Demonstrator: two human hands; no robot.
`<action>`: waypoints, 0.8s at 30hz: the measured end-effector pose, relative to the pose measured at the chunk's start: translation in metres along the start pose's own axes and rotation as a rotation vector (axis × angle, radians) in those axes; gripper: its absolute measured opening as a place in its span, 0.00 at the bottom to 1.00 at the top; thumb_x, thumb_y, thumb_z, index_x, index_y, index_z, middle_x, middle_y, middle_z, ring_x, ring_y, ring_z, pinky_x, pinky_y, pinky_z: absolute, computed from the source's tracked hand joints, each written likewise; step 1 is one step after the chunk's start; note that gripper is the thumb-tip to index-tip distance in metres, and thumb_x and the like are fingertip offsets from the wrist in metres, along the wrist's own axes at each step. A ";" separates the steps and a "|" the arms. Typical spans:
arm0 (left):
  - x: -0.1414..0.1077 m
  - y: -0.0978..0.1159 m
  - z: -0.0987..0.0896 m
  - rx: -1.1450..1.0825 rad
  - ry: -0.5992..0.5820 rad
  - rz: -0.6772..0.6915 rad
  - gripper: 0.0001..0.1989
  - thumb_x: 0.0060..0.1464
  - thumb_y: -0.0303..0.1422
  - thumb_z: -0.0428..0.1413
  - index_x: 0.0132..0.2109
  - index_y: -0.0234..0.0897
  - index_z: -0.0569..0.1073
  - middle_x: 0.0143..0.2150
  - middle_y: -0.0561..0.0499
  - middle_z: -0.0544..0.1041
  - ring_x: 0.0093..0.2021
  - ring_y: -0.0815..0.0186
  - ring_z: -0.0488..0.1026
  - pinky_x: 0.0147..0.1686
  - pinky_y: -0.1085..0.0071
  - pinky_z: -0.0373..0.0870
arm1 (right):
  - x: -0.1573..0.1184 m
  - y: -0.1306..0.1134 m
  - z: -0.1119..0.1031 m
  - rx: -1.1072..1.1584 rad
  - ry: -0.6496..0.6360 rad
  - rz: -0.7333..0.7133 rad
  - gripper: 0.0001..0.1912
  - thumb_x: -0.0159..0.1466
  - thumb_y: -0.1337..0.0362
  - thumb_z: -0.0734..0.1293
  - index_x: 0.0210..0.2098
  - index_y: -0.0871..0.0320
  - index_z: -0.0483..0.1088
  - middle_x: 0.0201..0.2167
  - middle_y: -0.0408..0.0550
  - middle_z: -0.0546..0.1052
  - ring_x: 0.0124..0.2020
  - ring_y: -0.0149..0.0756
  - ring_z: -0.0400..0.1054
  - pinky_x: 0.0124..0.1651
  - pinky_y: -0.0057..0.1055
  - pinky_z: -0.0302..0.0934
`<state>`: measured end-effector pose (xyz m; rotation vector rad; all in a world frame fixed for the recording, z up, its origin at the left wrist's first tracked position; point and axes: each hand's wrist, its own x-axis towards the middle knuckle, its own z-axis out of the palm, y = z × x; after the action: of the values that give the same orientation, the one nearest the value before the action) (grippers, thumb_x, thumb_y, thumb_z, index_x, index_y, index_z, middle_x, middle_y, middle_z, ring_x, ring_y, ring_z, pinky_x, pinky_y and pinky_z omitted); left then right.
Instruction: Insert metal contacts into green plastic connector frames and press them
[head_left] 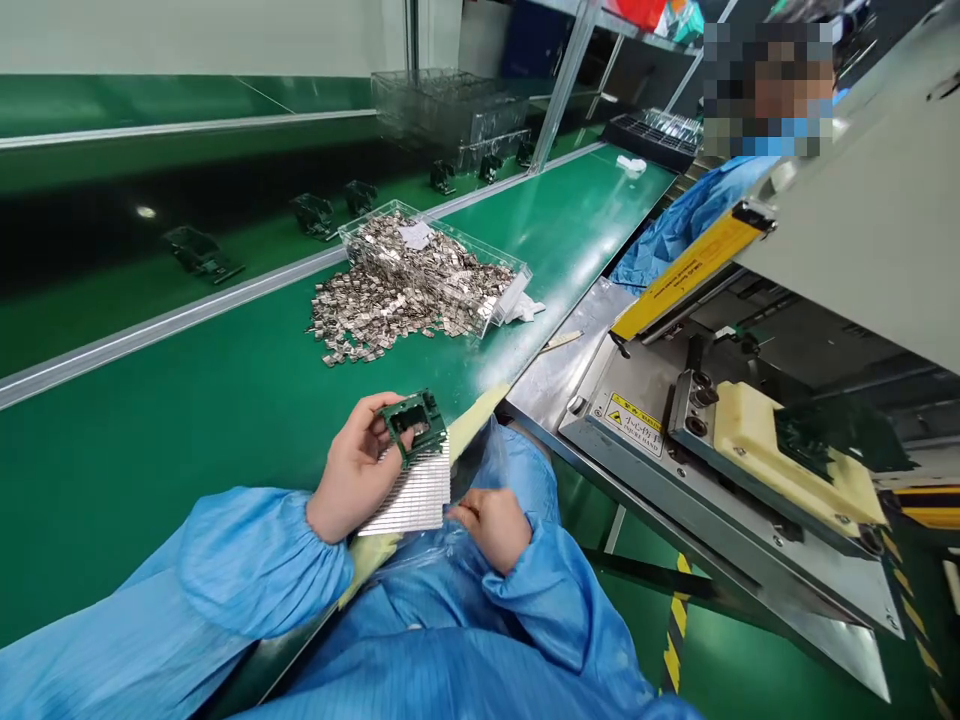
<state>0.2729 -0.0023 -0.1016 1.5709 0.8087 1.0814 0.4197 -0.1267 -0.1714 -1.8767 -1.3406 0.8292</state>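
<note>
My left hand (352, 475) is closed around a small dark green plastic frame (430, 428) with a rectangular opening in its middle. Under that frame is a white ribbed sheet (412, 492), marked with close parallel lines. My right hand (496, 527) is pinched together at the sheet's lower right corner; whether the fingers grip the sheet or some small piece is too small to tell. Clear plastic film (480, 462) hangs beside the sheet at the table edge. Beyond my hands, a heap of small metal pieces (367, 310) spills from a tilted clear plastic box (516, 290).
The green tabletop (187, 430) has yellow tape (480, 410) along its near edge. At right stands a press machine (630, 420) with a yellow guard bar (690, 275) and a cream fixture (750, 430). Several dark parts (199, 255) lie on the far belt. A co-worker's blue sleeve (667, 225) shows beyond.
</note>
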 end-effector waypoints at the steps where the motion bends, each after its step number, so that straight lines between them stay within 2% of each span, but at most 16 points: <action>1: -0.001 0.001 -0.001 -0.039 -0.021 -0.044 0.16 0.51 0.34 0.58 0.46 0.36 0.65 0.35 0.52 0.73 0.35 0.69 0.73 0.37 0.75 0.72 | -0.003 -0.005 -0.006 -0.010 -0.032 -0.029 0.08 0.57 0.64 0.70 0.21 0.53 0.75 0.21 0.46 0.77 0.24 0.39 0.70 0.28 0.30 0.61; 4: -0.006 0.001 -0.004 -0.150 -0.092 -0.181 0.19 0.51 0.38 0.59 0.47 0.37 0.63 0.35 0.51 0.73 0.32 0.69 0.74 0.33 0.73 0.74 | -0.012 -0.022 -0.028 0.007 -0.153 -0.129 0.10 0.63 0.64 0.64 0.32 0.53 0.79 0.24 0.47 0.78 0.23 0.38 0.71 0.29 0.33 0.64; 6: -0.009 -0.003 -0.004 -0.203 -0.117 -0.233 0.20 0.52 0.40 0.58 0.48 0.37 0.62 0.36 0.51 0.73 0.31 0.69 0.73 0.31 0.73 0.74 | -0.016 -0.034 -0.041 0.061 -0.178 -0.168 0.13 0.67 0.63 0.61 0.39 0.54 0.78 0.25 0.47 0.78 0.22 0.38 0.71 0.29 0.34 0.65; 7: -0.010 -0.005 -0.004 -0.221 -0.127 -0.241 0.20 0.53 0.40 0.58 0.49 0.37 0.62 0.36 0.50 0.73 0.31 0.69 0.74 0.31 0.72 0.74 | -0.017 -0.039 -0.046 0.094 -0.141 -0.177 0.13 0.67 0.62 0.61 0.42 0.53 0.78 0.26 0.47 0.78 0.23 0.38 0.71 0.30 0.34 0.66; 9: -0.012 -0.009 -0.005 -0.244 -0.147 -0.237 0.19 0.55 0.39 0.57 0.50 0.38 0.62 0.38 0.49 0.73 0.33 0.68 0.74 0.33 0.72 0.74 | -0.013 -0.051 -0.050 0.168 0.039 -0.193 0.10 0.65 0.62 0.65 0.41 0.52 0.78 0.28 0.47 0.78 0.28 0.39 0.73 0.34 0.35 0.66; 12: -0.014 -0.013 -0.005 -0.250 -0.169 -0.219 0.19 0.57 0.38 0.55 0.52 0.39 0.61 0.40 0.48 0.74 0.35 0.67 0.75 0.34 0.72 0.74 | 0.001 -0.066 -0.042 0.293 0.350 -0.211 0.05 0.60 0.64 0.70 0.35 0.51 0.79 0.34 0.48 0.75 0.38 0.40 0.70 0.40 0.35 0.66; 14: -0.014 -0.012 -0.005 -0.240 -0.178 -0.214 0.18 0.58 0.38 0.54 0.53 0.39 0.61 0.38 0.49 0.74 0.35 0.66 0.75 0.34 0.71 0.75 | 0.012 -0.075 -0.030 0.351 0.442 -0.213 0.03 0.59 0.64 0.71 0.32 0.53 0.79 0.38 0.49 0.72 0.41 0.40 0.68 0.43 0.36 0.65; 16: -0.015 -0.009 -0.005 -0.235 -0.188 -0.204 0.17 0.59 0.37 0.53 0.53 0.40 0.61 0.37 0.49 0.74 0.35 0.66 0.75 0.35 0.70 0.75 | 0.021 -0.082 -0.018 0.364 0.462 -0.217 0.02 0.59 0.65 0.70 0.32 0.54 0.77 0.43 0.51 0.71 0.47 0.42 0.66 0.49 0.39 0.62; 19: -0.016 -0.004 -0.005 -0.246 -0.199 -0.175 0.16 0.60 0.35 0.52 0.53 0.40 0.60 0.41 0.47 0.75 0.38 0.65 0.76 0.36 0.70 0.75 | 0.029 -0.091 -0.003 0.321 0.460 -0.217 0.03 0.59 0.64 0.69 0.31 0.56 0.75 0.50 0.53 0.68 0.54 0.46 0.62 0.57 0.44 0.55; 24: -0.017 0.002 -0.006 -0.244 -0.230 -0.124 0.14 0.61 0.32 0.49 0.54 0.39 0.59 0.44 0.44 0.77 0.45 0.63 0.76 0.41 0.69 0.76 | 0.029 -0.099 0.007 0.239 0.523 -0.217 0.04 0.61 0.64 0.67 0.31 0.57 0.73 0.53 0.55 0.66 0.56 0.47 0.61 0.57 0.47 0.55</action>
<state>0.2606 -0.0162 -0.1037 1.3888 0.5867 0.8566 0.3697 -0.0740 -0.0981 -1.5791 -1.0377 0.3336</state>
